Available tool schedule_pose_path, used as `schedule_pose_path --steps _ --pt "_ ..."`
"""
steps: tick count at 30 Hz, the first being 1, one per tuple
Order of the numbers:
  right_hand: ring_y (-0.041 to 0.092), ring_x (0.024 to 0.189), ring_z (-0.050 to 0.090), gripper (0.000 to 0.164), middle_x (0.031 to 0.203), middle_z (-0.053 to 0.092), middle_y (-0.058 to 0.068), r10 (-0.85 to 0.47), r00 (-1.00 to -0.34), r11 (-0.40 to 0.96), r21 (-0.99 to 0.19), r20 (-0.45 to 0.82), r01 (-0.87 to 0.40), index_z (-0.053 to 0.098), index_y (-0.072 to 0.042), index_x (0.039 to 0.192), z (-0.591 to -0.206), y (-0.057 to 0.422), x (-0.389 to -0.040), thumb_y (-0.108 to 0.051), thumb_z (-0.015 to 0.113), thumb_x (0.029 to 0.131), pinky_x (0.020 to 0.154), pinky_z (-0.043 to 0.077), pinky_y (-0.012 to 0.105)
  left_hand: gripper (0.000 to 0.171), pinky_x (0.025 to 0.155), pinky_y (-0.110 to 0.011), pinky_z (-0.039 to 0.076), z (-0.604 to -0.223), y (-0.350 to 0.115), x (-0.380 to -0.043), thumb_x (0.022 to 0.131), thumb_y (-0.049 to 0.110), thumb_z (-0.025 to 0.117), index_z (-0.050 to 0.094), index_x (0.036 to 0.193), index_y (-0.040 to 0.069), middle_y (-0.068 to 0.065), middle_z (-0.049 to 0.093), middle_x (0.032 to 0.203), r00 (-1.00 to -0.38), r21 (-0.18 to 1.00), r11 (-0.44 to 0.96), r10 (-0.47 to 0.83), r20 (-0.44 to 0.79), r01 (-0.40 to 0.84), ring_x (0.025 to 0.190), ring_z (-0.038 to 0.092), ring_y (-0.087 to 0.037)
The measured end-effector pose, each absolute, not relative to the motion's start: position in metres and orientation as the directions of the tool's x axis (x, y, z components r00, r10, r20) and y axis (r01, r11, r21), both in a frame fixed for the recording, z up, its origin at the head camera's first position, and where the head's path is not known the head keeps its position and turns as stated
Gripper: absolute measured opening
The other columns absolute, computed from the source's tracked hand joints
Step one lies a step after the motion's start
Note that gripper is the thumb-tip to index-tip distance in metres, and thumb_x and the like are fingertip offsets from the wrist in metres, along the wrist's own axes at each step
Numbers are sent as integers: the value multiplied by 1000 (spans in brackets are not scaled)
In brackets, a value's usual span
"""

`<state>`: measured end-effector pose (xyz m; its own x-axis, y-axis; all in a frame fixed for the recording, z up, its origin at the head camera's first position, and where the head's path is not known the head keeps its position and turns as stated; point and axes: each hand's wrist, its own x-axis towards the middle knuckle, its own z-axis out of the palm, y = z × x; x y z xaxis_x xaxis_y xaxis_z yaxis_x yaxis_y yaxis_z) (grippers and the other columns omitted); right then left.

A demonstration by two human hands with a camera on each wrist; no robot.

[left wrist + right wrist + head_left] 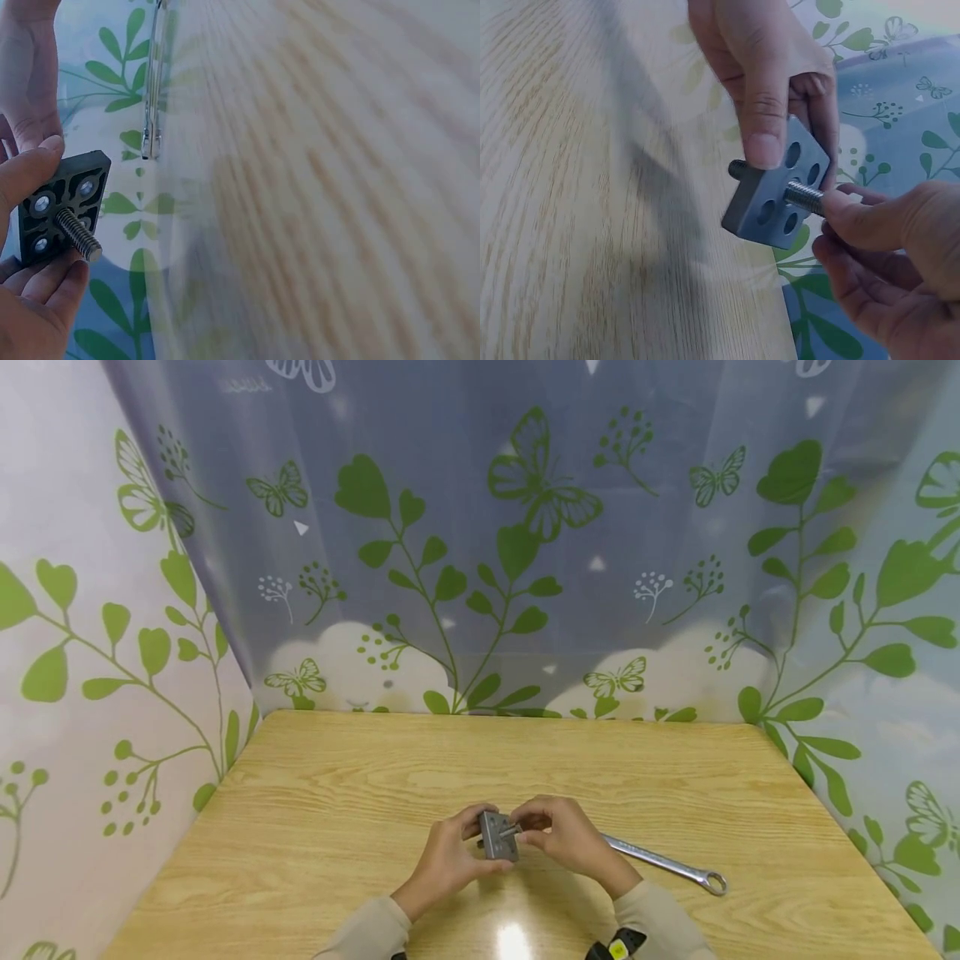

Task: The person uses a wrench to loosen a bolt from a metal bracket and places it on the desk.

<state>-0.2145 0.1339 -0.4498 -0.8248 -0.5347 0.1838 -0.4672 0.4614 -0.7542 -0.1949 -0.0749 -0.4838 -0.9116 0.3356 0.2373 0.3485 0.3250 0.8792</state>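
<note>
A small grey square plate [495,842] with holes in its face is gripped at its edges by my left hand [447,860], thumb on one edge and fingers on the opposite one. Through its centre runs a threaded bolt [804,196], and a short threaded end sticks out on the far side. My right hand [570,837] pinches the bolt's near end between thumb and fingers, as the right wrist view shows. In the left wrist view, the plate's other face [66,196] has round fittings near the corners, with the threaded end [79,234] jutting out.
A chrome combination wrench [667,862] lies on the wooden table [360,768] to the right, partly hidden behind my right hand and forearm. Patterned curtains [465,527] with green leaves and butterflies stand behind and at both sides of the table.
</note>
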Motion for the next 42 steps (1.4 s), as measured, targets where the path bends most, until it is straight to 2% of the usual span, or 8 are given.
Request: schedule_pose_path --steps 11,17,21,24,28,33,37,42 --pt "14 87 63 23 101 67 3 -529 -822 457 -745 210 -485 70 -5 104 -449 132 -213 2 71 82 77 56 24 70 87 -34 56 -479 -74 -196 67 13 88 55 127 -3 -21 63 122 -912 844 400 344 223 357 106 65 -33" --pt "18 87 67 31 102 70 8 -484 -856 467 -774 182 -428 66 -2 116 -445 134 -213 -19 68 89 75 56 24 68 88 -36 56 -482 -74 -195 67 8 88 56 125 -3 -20 64 120 -922 860 375 304 238 345 107 65 -32" --pt "19 77 66 32 89 70 7 -426 -888 501 -772 173 -391 71 -4 104 -443 135 -214 -33 59 96 66 54 24 68 89 -37 55 -483 -74 -195 66 7 87 56 126 -4 -21 64 120 -925 862 371 288 247 346 107 65 -33" --pt "21 70 64 36 80 69 7 -410 -903 506 -791 130 -344 72 -5 95 -442 135 -215 -36 54 98 60 53 24 68 88 -36 55 -482 -73 -196 66 6 87 56 125 -5 -22 64 119 -928 868 361 278 250 342 107 65 -33" --pt "25 65 65 43 72 67 8 -413 -909 500 -819 59 -281 72 1 89 -442 133 -215 -37 54 98 56 54 25 68 87 -35 56 -482 -73 -196 65 6 88 56 125 -4 -21 65 118 -932 873 359 271 241 330 106 65 -32" --pt "22 65 65 33 73 67 5 -439 -897 514 -802 58 -304 71 1 92 -446 131 -216 -30 60 96 55 54 24 68 87 -36 56 -482 -72 -197 66 7 88 56 126 -4 -21 64 119 -935 880 355 273 226 316 107 65 -32" --pt "20 81 67 18 92 70 7 -501 -858 503 -770 111 -393 70 -3 104 -445 133 -217 -15 65 92 69 56 26 69 87 -36 56 -482 -73 -197 66 9 88 56 126 -4 -20 64 120 -934 878 359 280 223 317 107 65 -31" --pt "22 92 66 21 105 69 10 -552 -822 459 -772 140 -440 69 -3 109 -441 137 -217 -2 65 89 81 55 30 69 89 -35 55 -481 -72 -197 66 11 88 56 126 -4 -17 65 120 -928 871 364 291 231 331 106 66 -28"
